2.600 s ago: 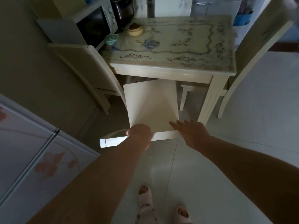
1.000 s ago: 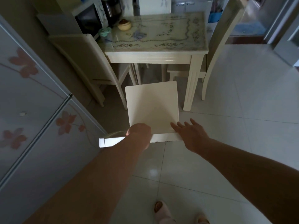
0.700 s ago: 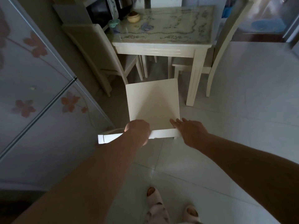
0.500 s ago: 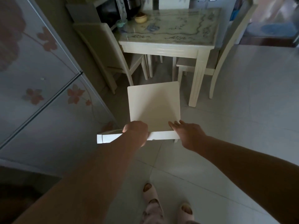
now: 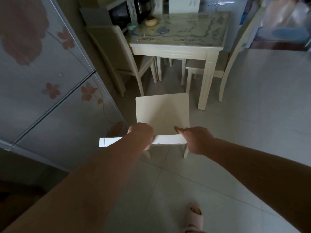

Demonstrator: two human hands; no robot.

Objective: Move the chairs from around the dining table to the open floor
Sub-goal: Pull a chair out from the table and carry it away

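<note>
I hold a cream chair (image 5: 162, 113) by the top rail of its backrest, its flat seat facing up in front of me. My left hand (image 5: 140, 137) is clenched around the rail near its middle. My right hand (image 5: 193, 139) grips the rail's right end, fingers reaching over toward the seat. The chair stands clear of the dining table (image 5: 170, 52), on the tiled floor. Two more cream chairs stay at the table, one on the left side (image 5: 114, 52) and one on the right side (image 5: 235, 52). A further chair back (image 5: 183, 4) shows behind the table.
A fridge (image 5: 50, 84) with a pink flower pattern fills the left. A microwave (image 5: 121, 15) and a small bowl (image 5: 151, 22) are at the table's far left. Pale tiled floor (image 5: 260, 115) spreads to the right. My slippered foot (image 5: 195, 214) is below.
The chair has come out from under the table and moved back with me. The table now lies farther away and the fridge has come into view on the left. Both hands kept their grip.
</note>
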